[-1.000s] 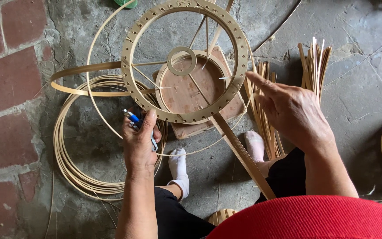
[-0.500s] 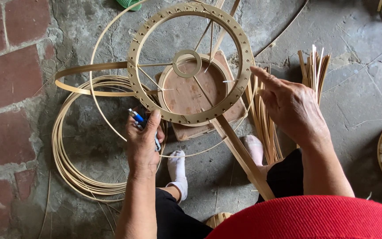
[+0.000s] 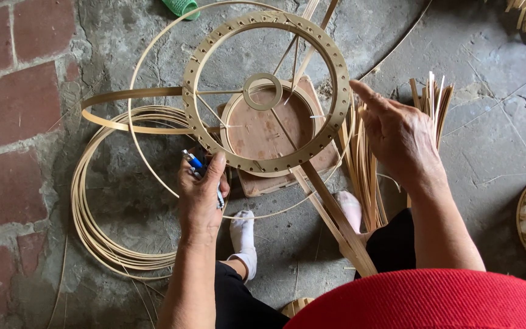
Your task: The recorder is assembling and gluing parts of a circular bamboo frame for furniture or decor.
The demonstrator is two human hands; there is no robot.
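A flat wooden ring (image 3: 336, 79) pierced with holes is held above the stone floor (image 3: 494, 152), its near-left rim gripped by the left hand (image 3: 201, 196), whose fingers are closed on the rim and on a small blue tool (image 3: 193, 162). The right hand (image 3: 400, 135) rests against the ring's right rim with fingers loosely extended and nothing pinched. A small inner ring (image 3: 262, 91) is carried on thin spokes over a wooden board (image 3: 269, 131). Coiled bamboo strips (image 3: 95, 234) lie to the left and a bundle of splints (image 3: 366, 170) to the right. The frame could twist or a thin spoke snap if the one-sided grip slackens.
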